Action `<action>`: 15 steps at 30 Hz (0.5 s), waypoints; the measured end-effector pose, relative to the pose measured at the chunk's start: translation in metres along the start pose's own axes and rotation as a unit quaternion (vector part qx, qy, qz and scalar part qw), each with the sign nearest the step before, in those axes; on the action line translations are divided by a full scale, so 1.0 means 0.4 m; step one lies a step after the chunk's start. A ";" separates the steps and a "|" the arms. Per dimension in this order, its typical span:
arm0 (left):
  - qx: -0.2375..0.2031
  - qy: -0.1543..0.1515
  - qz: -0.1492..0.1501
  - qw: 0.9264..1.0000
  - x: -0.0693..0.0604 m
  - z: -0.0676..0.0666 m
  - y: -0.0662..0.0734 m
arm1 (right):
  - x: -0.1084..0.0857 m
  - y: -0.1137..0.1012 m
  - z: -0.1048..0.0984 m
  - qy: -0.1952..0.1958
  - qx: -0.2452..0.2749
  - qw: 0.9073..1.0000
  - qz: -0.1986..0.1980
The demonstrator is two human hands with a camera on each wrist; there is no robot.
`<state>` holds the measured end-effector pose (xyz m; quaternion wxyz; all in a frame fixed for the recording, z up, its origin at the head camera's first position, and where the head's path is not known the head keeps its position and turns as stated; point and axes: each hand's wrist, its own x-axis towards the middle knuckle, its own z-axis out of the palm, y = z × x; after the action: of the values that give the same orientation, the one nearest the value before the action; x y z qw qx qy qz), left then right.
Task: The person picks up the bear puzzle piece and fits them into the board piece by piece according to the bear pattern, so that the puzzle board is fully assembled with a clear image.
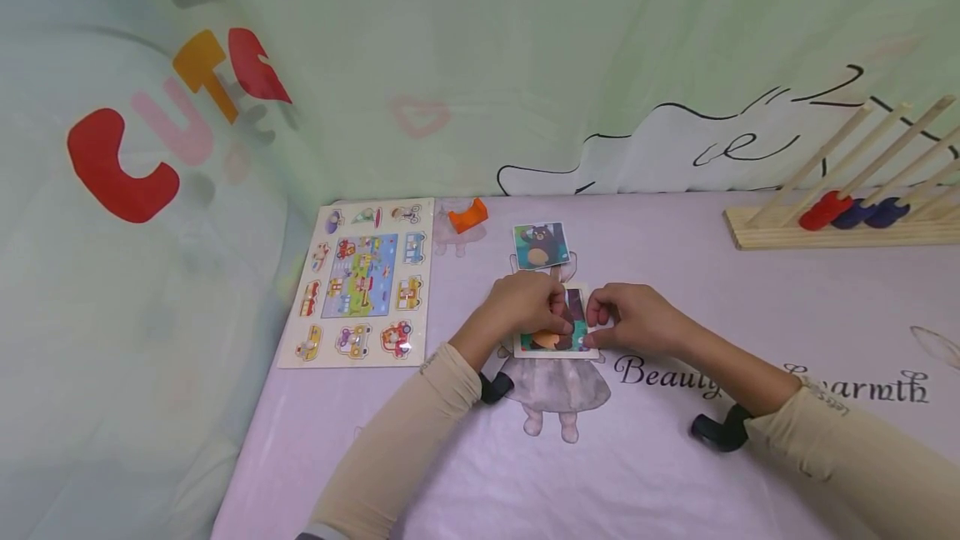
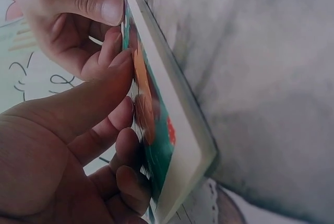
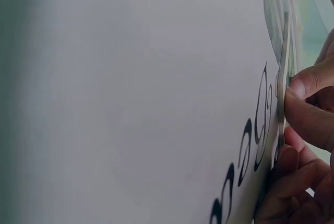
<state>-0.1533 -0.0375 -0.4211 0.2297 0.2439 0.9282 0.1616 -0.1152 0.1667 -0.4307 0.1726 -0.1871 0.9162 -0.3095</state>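
Observation:
A small bear jigsaw puzzle point(image 1: 551, 342) in a pale frame lies on the cloth, tilted up in neither direction that I can tell. My left hand point(image 1: 528, 305) reaches over it with curled fingers. In the left wrist view its thumb point(image 2: 117, 72) and fingertips touch the picture; whether they pinch a piece is unclear. At the right edge, my right hand point(image 1: 637, 319) grips the puzzle, thumb point(image 2: 112, 10) against the frame edge and fingers bent on its other side. Just behind lies a square bear picture card point(image 1: 542, 246). The right wrist view shows the board edge-on point(image 3: 283, 78).
A wooden vehicle peg puzzle point(image 1: 420, 340) lies at the left, with an orange curved block point(image 1: 468, 216) beside it. At the back right stands a wooden peg rack point(image 1: 757, 236) with red point(image 1: 825, 211) and blue pieces point(image 1: 887, 212). Printed curtains hang behind the table.

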 end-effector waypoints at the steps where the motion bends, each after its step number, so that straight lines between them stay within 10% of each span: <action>1: 0.000 0.001 0.000 1.000 0.000 0.000 0.000 | 0.000 -0.001 0.000 0.002 0.000 1.000 0.001; 15: -0.054 0.088 0.034 0.994 -0.046 -0.001 -0.037 | -0.041 0.018 -0.044 0.031 0.001 0.999 -0.024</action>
<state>-0.1448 -0.0595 -0.4206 0.1543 0.2471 0.9261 0.2397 -0.1103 0.1882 -0.4187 0.1371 -0.1995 0.9158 -0.3204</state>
